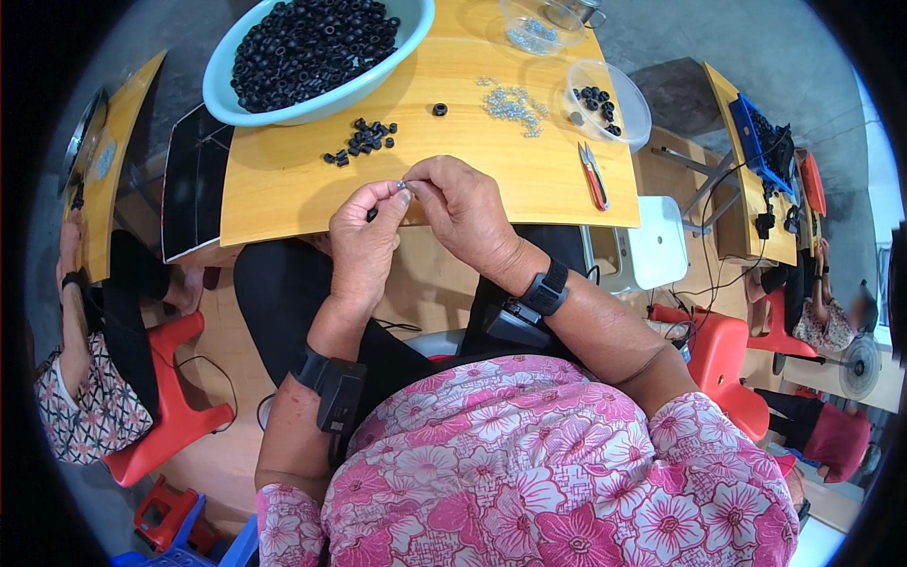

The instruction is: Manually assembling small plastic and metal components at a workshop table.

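Note:
My left hand (364, 231) and my right hand (468, 210) meet in the air over the table's near edge, fingertips pinched together. Between them is a small shiny clear piece (403, 185). A small black ring-shaped part (372, 214) shows tucked in the fingers of my left hand. Just beyond my hands lies a loose pile of black ring-shaped parts (363, 139), with a single black ring (440, 110) apart from it. Farther right is a scatter of small clear pieces (516, 108).
A light-blue basin (215, 90) full of black parts stands at the far left of the wooden table (529, 194). On the right are a clear tub (635, 93) with black parts and red-handled snips (594, 177). Another clear bowl (573, 34) sits behind. Other people work at side tables.

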`<state>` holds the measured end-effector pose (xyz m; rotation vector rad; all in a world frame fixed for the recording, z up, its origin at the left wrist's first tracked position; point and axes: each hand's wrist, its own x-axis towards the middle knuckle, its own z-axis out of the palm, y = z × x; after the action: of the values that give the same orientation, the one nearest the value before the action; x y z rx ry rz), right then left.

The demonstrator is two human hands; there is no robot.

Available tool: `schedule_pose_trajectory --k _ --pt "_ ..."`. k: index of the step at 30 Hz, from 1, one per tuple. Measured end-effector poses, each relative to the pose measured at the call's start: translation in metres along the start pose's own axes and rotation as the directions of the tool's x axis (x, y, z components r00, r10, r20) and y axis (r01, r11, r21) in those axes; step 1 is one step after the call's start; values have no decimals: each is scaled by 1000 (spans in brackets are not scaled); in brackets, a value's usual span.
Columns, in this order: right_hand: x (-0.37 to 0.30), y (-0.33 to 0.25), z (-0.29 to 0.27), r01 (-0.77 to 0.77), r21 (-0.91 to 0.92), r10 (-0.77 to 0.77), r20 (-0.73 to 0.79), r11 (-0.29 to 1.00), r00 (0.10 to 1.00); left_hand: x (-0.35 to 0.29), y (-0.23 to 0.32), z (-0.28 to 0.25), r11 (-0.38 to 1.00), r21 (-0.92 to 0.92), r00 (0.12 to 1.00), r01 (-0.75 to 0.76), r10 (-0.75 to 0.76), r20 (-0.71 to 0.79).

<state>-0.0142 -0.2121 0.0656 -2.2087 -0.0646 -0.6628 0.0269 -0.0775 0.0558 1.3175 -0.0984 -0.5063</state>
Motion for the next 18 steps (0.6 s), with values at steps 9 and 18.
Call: schedule_pose_trajectory --k 9,18 --pt "-1 -2 5 -264 255 266 27 930 963 0 -1 0 1000 -6 1000 2 -3 -16" --pt "2 4 1 -500 584 455 237 639 859 5 2 -5 995 -80 995 58 -51 84"
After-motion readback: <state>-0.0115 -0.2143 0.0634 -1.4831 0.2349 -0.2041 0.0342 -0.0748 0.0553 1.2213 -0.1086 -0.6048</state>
